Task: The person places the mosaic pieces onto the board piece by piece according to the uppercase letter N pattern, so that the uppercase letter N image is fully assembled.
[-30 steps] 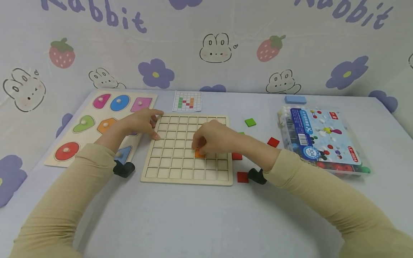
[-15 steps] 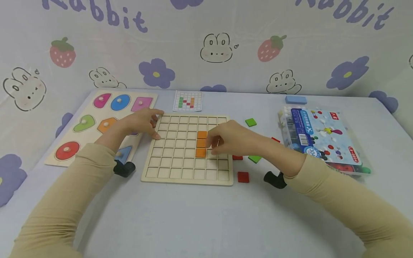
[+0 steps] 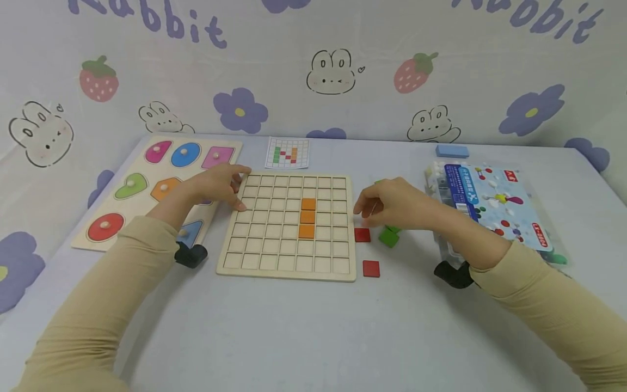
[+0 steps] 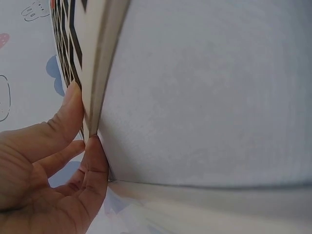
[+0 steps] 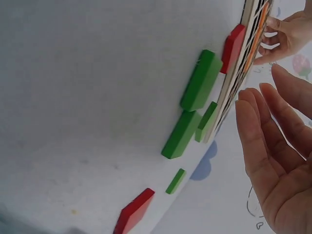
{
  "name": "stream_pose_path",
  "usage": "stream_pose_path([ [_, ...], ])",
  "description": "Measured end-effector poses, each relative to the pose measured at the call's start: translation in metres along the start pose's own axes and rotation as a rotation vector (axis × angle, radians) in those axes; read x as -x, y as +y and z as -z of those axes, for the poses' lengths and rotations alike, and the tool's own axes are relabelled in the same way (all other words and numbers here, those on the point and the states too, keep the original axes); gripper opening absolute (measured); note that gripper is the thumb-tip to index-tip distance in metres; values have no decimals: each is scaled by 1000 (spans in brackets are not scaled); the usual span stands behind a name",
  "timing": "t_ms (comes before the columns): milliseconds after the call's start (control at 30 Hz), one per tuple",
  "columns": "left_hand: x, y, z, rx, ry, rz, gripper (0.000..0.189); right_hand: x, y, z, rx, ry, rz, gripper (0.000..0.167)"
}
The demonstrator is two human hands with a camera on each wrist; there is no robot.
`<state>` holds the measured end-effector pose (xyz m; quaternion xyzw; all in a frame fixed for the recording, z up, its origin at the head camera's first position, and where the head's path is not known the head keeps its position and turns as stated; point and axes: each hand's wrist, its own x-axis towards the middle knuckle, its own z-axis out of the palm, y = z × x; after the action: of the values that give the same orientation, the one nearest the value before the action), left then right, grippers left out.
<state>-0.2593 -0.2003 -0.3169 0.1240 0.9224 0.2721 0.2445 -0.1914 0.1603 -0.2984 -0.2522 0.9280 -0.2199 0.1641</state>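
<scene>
A wooden grid board (image 3: 289, 276) lies flat on the table, with a column of orange square tiles (image 3: 307, 216) in its cells. My left hand (image 3: 217, 185) holds the board's far left corner; in the left wrist view the thumb (image 4: 70, 109) lies along the frame and the fingers bend around the edge. Off the board's right side, my right hand (image 3: 399, 204) hovers with loosely bent fingers and nothing between them. Below it are green tiles (image 3: 389, 237) and a red tile (image 3: 362, 235). Another red tile (image 3: 371, 269) lies nearer the front.
A pattern card (image 3: 287, 155) sits behind the board. To the left is a knobbed shape puzzle (image 3: 147, 209), partly under the left forearm. At the right stands a clear plastic case (image 3: 504, 201), overlapped by the right forearm, with a blue block (image 3: 452, 151) behind it.
My right hand has left the orange tiles and moved right, off the board to above the loose tiles. All the orange tiles are now uncovered. My left hand has stayed at the corner.
</scene>
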Motion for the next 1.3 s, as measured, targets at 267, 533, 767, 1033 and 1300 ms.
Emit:
stream_pose_path([
  [267,-1,-1,0,5,3,3,92,1,6,-6,-46,-57,-14,21],
  [533,0,1,-1,6,0,6,91,0,6,-11,-44,-71,-20,25],
  [767,1,2,0,1,1,14,90,-1,8,-14,-43,-67,3,25],
  [1033,1,2,0,3,2,11,90,0,6,-16,-47,-62,27,25],
  [1300,0,1,0,-3,13,16,91,0,4,-16,-66,-61,60,19],
])
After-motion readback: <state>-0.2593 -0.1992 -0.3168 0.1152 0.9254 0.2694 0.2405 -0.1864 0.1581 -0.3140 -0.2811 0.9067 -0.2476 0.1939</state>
